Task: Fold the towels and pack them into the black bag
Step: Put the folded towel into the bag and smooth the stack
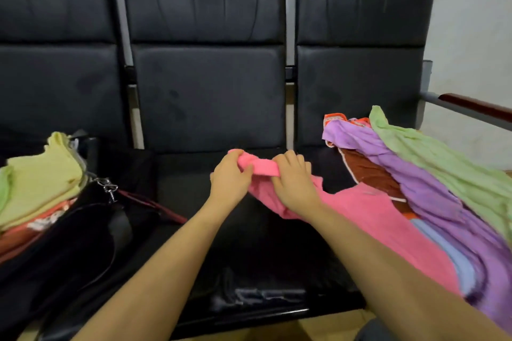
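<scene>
The pink terry-cloth towel [368,210] is bunched over the middle seat of the black padded bench [207,97], its far edge pinched by both hands. The left hand [230,177] grips the rolled end; the right hand [293,183] curls its fingers over the edge beside it. The rest trails right into a heap of purple, green and brown towels [432,174]. At left, folded yellow and orange towels [38,185] rest in the open black bag [69,243].
</scene>
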Demonstrator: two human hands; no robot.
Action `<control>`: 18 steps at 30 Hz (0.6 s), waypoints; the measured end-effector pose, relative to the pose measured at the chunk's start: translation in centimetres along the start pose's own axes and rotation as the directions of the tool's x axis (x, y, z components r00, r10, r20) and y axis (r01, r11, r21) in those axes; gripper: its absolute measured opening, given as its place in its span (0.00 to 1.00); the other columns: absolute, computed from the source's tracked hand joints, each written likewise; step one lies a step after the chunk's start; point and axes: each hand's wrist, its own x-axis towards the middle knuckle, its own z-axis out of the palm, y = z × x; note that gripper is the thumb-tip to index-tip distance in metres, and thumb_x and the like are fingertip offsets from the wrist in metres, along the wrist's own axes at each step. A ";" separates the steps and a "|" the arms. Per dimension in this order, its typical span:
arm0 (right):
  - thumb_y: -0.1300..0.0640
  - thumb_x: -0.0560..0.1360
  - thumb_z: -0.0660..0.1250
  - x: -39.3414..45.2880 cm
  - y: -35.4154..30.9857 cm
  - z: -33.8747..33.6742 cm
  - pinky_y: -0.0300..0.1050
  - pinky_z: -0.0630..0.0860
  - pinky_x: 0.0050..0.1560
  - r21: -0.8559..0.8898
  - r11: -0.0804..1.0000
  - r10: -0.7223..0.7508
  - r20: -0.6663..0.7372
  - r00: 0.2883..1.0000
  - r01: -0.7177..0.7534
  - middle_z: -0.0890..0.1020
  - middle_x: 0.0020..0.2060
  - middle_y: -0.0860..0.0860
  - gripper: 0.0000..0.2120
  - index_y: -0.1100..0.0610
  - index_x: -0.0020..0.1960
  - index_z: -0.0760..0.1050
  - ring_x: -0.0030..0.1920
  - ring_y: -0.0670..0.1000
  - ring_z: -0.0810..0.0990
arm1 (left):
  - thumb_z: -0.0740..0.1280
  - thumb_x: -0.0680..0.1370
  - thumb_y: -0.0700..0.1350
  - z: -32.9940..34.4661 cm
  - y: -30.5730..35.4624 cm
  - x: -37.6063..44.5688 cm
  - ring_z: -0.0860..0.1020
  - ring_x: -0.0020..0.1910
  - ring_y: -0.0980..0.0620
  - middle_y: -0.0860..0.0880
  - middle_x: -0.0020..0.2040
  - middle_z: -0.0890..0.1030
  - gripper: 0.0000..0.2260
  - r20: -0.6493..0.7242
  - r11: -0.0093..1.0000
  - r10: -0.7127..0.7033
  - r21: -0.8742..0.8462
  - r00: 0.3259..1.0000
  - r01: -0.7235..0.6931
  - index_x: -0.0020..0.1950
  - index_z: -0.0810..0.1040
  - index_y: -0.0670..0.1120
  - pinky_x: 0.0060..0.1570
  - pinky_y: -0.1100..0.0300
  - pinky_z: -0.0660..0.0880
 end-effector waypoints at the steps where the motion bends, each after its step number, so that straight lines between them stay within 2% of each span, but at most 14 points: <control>1: 0.46 0.69 0.41 0.0 -0.8 0.6 0.49 0.61 0.51 0.052 0.999 -0.006 0.059 0.998 0.003 0.70 0.53 0.54 0.30 0.58 0.58 0.72 0.51 0.55 0.67 | 0.61 0.77 0.41 -0.6 -0.9 -0.3 0.77 0.53 0.50 0.51 0.52 0.78 0.12 -0.005 1.000 -0.011 -0.024 1.000 0.011 0.60 0.74 0.46 0.53 0.57 0.72; 3: 0.40 0.70 0.47 -0.3 -1.8 2.0 0.48 0.62 0.55 0.198 0.980 -0.053 0.156 0.986 0.022 0.69 0.55 0.51 0.29 0.54 0.62 0.71 0.50 0.51 0.65 | 0.57 0.77 0.37 -1.4 -2.4 -0.7 0.77 0.50 0.49 0.50 0.51 0.77 0.13 -0.012 0.998 -0.056 -0.028 0.998 0.055 0.61 0.74 0.43 0.46 0.61 0.70; 4: 0.36 0.69 0.50 -0.5 -2.1 2.6 0.46 0.61 0.56 0.272 0.962 -0.076 0.200 0.977 0.020 0.68 0.55 0.49 0.31 0.52 0.63 0.71 0.51 0.50 0.65 | 0.57 0.77 0.37 -1.5 -3.2 -0.8 0.77 0.52 0.48 0.48 0.54 0.77 0.15 0.004 0.997 -0.082 -0.008 0.997 0.082 0.63 0.72 0.43 0.48 0.60 0.71; 6: 0.34 0.71 0.57 -0.8 -1.8 3.6 0.44 0.58 0.56 0.335 0.941 -0.055 0.290 0.955 -0.048 0.69 0.58 0.47 0.27 0.49 0.63 0.71 0.55 0.47 0.66 | 0.58 0.78 0.40 -1.3 -4.8 -0.9 0.73 0.63 0.45 0.45 0.67 0.72 0.21 0.089 0.985 -0.150 0.104 0.985 0.140 0.71 0.66 0.45 0.61 0.53 0.70; 8: 0.41 0.78 0.59 -1.2 -0.9 4.4 0.44 0.56 0.57 0.265 0.958 0.025 0.313 0.950 -0.112 0.72 0.61 0.45 0.18 0.49 0.63 0.72 0.60 0.47 0.68 | 0.59 0.79 0.44 -0.5 -6.2 -1.1 0.67 0.69 0.42 0.44 0.73 0.64 0.23 0.179 0.941 -0.214 0.302 0.960 0.154 0.74 0.61 0.49 0.68 0.48 0.63; 11: 0.48 0.81 0.56 -1.9 1.0 5.5 0.44 0.56 0.62 0.012 0.999 0.037 0.368 0.929 -0.045 0.72 0.66 0.47 0.16 0.49 0.67 0.70 0.67 0.50 0.67 | 0.59 0.80 0.51 1.0 -7.3 -1.9 0.65 0.69 0.40 0.43 0.72 0.64 0.22 0.258 0.887 -0.242 0.449 0.936 0.106 0.74 0.63 0.50 0.66 0.48 0.62; 13: 0.46 0.81 0.54 -2.4 1.9 6.2 0.46 0.54 0.68 -0.083 0.997 0.047 0.500 0.865 -0.006 0.65 0.73 0.48 0.21 0.49 0.72 0.65 0.72 0.49 0.61 | 0.59 0.80 0.53 2.3 -7.9 -2.5 0.65 0.69 0.40 0.43 0.72 0.64 0.23 0.336 0.867 -0.246 0.496 0.909 0.051 0.74 0.63 0.50 0.66 0.49 0.61; 15: 0.41 0.81 0.50 -2.7 2.3 6.8 0.50 0.47 0.73 -0.145 0.989 0.083 0.618 0.782 0.010 0.54 0.77 0.47 0.26 0.47 0.77 0.55 0.76 0.50 0.51 | 0.58 0.80 0.55 3.3 -8.7 -2.9 0.63 0.70 0.40 0.42 0.73 0.62 0.26 0.410 0.827 -0.269 0.562 0.871 -0.009 0.76 0.58 0.49 0.68 0.49 0.60; 18: 0.39 0.80 0.46 -2.2 1.9 8.2 0.53 0.39 0.74 -0.165 0.986 0.108 0.669 0.736 0.005 0.45 0.78 0.47 0.29 0.47 0.78 0.47 0.77 0.51 0.42 | 0.57 0.80 0.57 3.9 -10.0 -2.6 0.55 0.74 0.40 0.41 0.77 0.53 0.30 0.430 0.784 -0.297 0.620 0.852 -0.039 0.78 0.50 0.48 0.70 0.47 0.55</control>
